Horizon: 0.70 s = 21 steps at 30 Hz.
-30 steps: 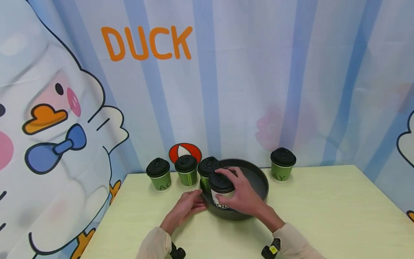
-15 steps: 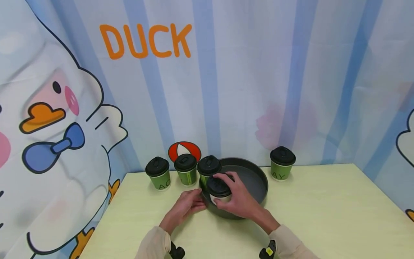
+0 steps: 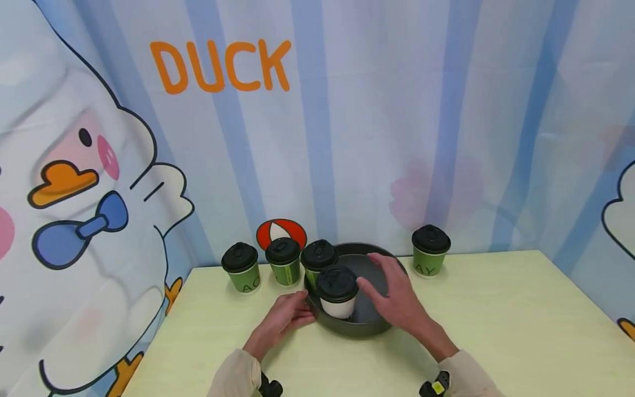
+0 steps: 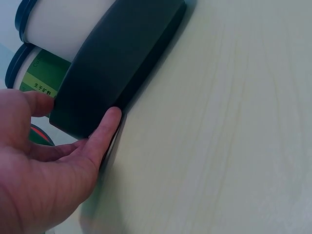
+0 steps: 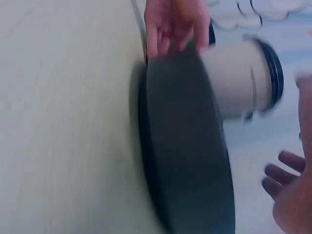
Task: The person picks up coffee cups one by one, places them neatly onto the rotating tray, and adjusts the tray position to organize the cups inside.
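Observation:
A round dark grey pan (image 3: 354,330) stands on the table in the head view. My left hand (image 3: 288,315) holds its left side; in the left wrist view the thumb (image 4: 43,103) is at the rim and a finger (image 4: 105,127) lies along the wall by the base. Inside the pan, a white paper cup (image 3: 338,309) with a black lid stands upright in front of a green paper cup (image 3: 312,275), also lidded in black. My right hand (image 3: 402,298) is over the pan's right part, fingers spread, holding nothing, just right of the white cup.
Two green cups with black lids, one at the far left (image 3: 246,279) and one closer to the pan (image 3: 286,273), stand on the table (image 3: 496,325). Another green cup (image 3: 429,263) is behind right of the pan. A duck-print curtain (image 3: 367,121) hangs behind.
The white cup went slightly left and down into the pan beside the green cup. My right hand let go of it and moved right. The left hand stayed at the pan.

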### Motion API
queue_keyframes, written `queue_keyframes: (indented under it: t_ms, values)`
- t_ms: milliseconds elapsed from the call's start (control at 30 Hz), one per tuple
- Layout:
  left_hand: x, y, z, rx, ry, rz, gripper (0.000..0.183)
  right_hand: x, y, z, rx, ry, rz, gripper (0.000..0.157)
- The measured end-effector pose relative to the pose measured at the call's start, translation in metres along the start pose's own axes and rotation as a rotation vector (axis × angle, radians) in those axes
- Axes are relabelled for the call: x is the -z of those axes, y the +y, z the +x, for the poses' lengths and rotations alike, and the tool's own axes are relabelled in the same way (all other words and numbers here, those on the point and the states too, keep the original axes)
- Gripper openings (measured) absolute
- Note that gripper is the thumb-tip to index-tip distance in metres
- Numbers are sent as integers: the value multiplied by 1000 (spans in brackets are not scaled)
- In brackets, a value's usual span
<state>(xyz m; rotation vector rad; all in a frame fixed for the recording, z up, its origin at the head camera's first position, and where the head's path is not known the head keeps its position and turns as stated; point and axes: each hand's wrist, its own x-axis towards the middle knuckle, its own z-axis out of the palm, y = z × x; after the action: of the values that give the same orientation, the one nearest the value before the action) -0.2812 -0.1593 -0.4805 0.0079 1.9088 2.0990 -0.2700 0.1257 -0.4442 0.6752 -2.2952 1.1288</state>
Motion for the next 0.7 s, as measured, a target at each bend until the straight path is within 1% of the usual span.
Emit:
queue_keyframes:
  t_ms: [67,100,133,167,200,267,333,367,433,533,633,700]
  values:
    - [-1,0,0,-2,6,0,54,10,14,-3,-66,88,-54,44]
    - [-1,1,-1,0,11,0,53,15,21,-5,-114,112,-75,41]
    - [-2,1,-1,2,13,1,52,19,27,-8,-173,115,-92,39]
    - [-2,1,-1,6,16,3,51,24,33,-10,-236,101,-100,39]
    - [-2,1,-1,10,19,3,50,27,38,-14,-298,69,-106,41]
    - [-1,0,0,17,23,4,48,31,45,-18,-413,-29,-108,45]
    - [0,-1,0,22,25,4,47,33,51,-21,-503,-118,-84,47]
    - [0,-1,0,25,26,3,47,34,53,-22,-533,-152,-70,48]
    - [1,-2,2,24,23,5,47,34,57,-23,-592,-190,-17,48]
    - [0,-2,2,19,19,9,47,33,60,-22,-658,-196,117,46]
    - [-2,-1,3,21,24,10,48,36,60,-23,-715,-219,296,43]
    - [-2,0,3,26,30,11,48,40,59,-24,-724,-254,406,41]
